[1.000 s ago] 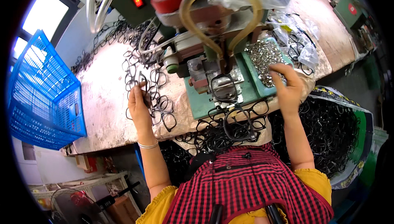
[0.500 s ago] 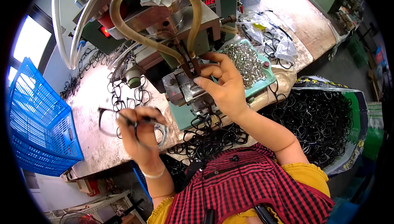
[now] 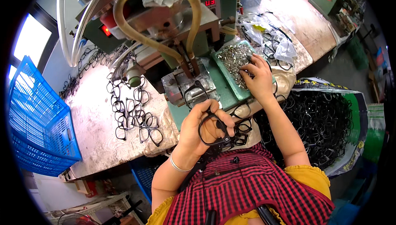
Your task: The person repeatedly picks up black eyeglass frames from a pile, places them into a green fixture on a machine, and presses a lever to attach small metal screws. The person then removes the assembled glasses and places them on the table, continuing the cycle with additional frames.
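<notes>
My left hand [image 3: 197, 125] grips a black eyeglass frame [image 3: 201, 136] in front of the machine. One rim of the frame reaches up to the machine's metal fixture [image 3: 175, 88]; whether they touch I cannot tell. Over the green tray [image 3: 226, 76], my right hand [image 3: 260, 78] has its thumb and forefinger closed in a pinch at the heap of tiny shiny metal parts [image 3: 235, 62]. Anything between those fingertips is too small to make out. Two upright copper-coloured electrodes [image 3: 190, 67] stand above the fixture.
Several black eyeglass frames [image 3: 132, 111] lie on the worktable [image 3: 95, 142] at left. A blue plastic basket [image 3: 39, 122] stands at the far left. At right, a large sack [image 3: 361, 122] holds heaped black frames. A thick yellowish hose [image 3: 117, 15] loops above the fixture.
My left hand has brought the eyeglass frame rightward to the front of the fixture. My right hand has left the electrodes and moved right to the tray of metal parts.
</notes>
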Demonstrator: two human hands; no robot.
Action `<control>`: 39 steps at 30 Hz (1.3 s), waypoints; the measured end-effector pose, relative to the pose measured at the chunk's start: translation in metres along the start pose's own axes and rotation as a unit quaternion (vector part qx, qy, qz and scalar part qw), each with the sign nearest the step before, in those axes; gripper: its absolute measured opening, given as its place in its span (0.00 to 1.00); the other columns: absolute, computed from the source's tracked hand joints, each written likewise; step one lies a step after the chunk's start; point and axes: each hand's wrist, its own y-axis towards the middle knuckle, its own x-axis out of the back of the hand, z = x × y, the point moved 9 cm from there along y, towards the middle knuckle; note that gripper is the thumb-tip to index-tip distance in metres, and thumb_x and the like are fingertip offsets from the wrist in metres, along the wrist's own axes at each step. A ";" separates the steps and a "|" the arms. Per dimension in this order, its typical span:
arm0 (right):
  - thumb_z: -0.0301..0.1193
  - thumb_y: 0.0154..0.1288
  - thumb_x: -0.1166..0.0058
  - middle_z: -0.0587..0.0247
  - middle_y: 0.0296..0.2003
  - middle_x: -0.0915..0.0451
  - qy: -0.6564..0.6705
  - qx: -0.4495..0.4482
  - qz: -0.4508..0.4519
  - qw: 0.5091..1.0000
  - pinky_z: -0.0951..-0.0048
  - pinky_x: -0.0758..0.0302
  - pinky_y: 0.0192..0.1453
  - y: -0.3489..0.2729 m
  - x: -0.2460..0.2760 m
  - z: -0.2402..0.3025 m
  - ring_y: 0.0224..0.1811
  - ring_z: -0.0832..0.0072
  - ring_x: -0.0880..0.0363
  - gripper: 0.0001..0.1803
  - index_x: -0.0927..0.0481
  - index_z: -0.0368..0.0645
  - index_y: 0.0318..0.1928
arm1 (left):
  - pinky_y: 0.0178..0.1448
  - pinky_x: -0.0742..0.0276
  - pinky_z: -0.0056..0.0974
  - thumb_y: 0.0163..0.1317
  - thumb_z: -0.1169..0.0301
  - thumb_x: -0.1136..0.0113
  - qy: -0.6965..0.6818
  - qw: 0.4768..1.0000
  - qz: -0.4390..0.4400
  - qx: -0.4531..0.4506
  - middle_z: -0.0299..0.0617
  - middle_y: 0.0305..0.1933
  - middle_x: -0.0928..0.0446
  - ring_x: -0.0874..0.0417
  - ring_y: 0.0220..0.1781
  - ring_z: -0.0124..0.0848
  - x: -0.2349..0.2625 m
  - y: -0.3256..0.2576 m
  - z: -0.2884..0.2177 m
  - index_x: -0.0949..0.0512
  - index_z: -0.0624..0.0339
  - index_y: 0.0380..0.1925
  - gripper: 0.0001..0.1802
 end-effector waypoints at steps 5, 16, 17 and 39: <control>0.28 0.53 0.35 0.53 0.54 0.20 0.050 0.144 0.023 0.988 0.57 0.23 0.58 0.010 -0.004 0.043 0.64 0.54 0.26 0.07 0.16 0.45 0.35 | 0.32 0.17 0.37 0.78 0.57 0.61 0.013 1.000 0.027 -0.006 0.57 0.33 0.18 0.14 0.31 0.48 0.002 0.001 0.000 0.34 0.54 0.35 0.16; 0.28 0.57 0.34 0.50 0.55 0.20 -0.059 0.073 0.017 0.995 0.55 0.26 0.63 0.012 0.000 0.005 0.62 0.52 0.25 0.09 0.16 0.41 0.38 | 0.56 0.25 0.43 0.60 0.77 0.38 0.725 0.567 -0.266 -0.288 0.51 0.57 0.20 0.19 0.54 0.46 0.083 -0.109 -0.096 0.18 0.62 0.45 0.12; 0.27 0.56 0.34 0.50 0.53 0.19 -0.041 0.065 -0.006 0.997 0.55 0.26 0.63 0.015 0.006 0.006 0.60 0.52 0.23 0.07 0.15 0.40 0.37 | 0.57 0.27 0.45 0.56 0.79 0.38 0.834 0.390 -0.272 -0.279 0.50 0.61 0.22 0.21 0.56 0.48 0.073 -0.114 -0.109 0.16 0.58 0.45 0.15; 0.24 0.63 0.37 0.62 0.38 0.11 0.289 -0.200 -0.030 0.936 0.78 0.23 0.49 -0.002 0.009 -0.001 0.40 0.79 0.16 0.09 0.12 0.38 0.44 | 0.53 0.21 0.53 0.64 0.52 0.41 0.782 0.425 -0.451 -0.066 0.58 0.45 0.16 0.16 0.50 0.55 0.271 -0.013 -0.196 0.17 0.51 0.53 0.23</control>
